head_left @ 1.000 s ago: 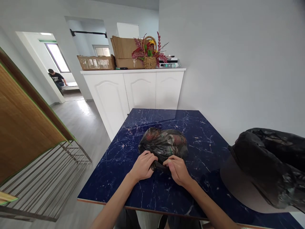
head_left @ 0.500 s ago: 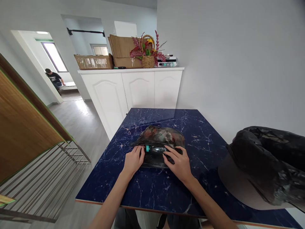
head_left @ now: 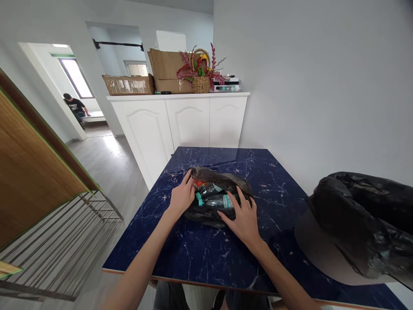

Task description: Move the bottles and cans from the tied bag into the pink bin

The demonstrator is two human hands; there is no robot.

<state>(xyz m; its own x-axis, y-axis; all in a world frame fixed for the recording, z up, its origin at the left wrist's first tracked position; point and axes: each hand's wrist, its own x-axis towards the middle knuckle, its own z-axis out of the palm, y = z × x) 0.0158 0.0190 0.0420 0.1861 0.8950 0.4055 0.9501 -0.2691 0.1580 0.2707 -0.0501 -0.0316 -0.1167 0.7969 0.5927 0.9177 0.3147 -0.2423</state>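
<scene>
A thin black plastic bag (head_left: 206, 218) lies on the blue marbled table, its mouth spread and facing up. Inside, a clear plastic bottle (head_left: 213, 201) with a teal cap lies on its side, cap to the left. Behind it are another bottle (head_left: 209, 189) and something orange-red (head_left: 199, 184), partly covered by the bag. At the bag's left edge, my left hand (head_left: 182, 197) pinches the raised rim. My right hand (head_left: 244, 217) curves round the right end of the capped bottle, thumb in front and fingers behind, with the outer fingers against the bag.
A grey bin (head_left: 314, 245) lined with a black bag (head_left: 351, 215) stands at the table's right. Beyond the table are a white cabinet (head_left: 190, 122), cardboard boxes (head_left: 129, 85) and a flower basket (head_left: 201, 85). A metal rack (head_left: 74, 245) is at left; a person (head_left: 75, 107) sits in a far room.
My left hand has moved up from beside the bottle cap and lifted the bag's rim. The bag's mouth has widened, uncovering more bottles. My right hand has shifted slightly right.
</scene>
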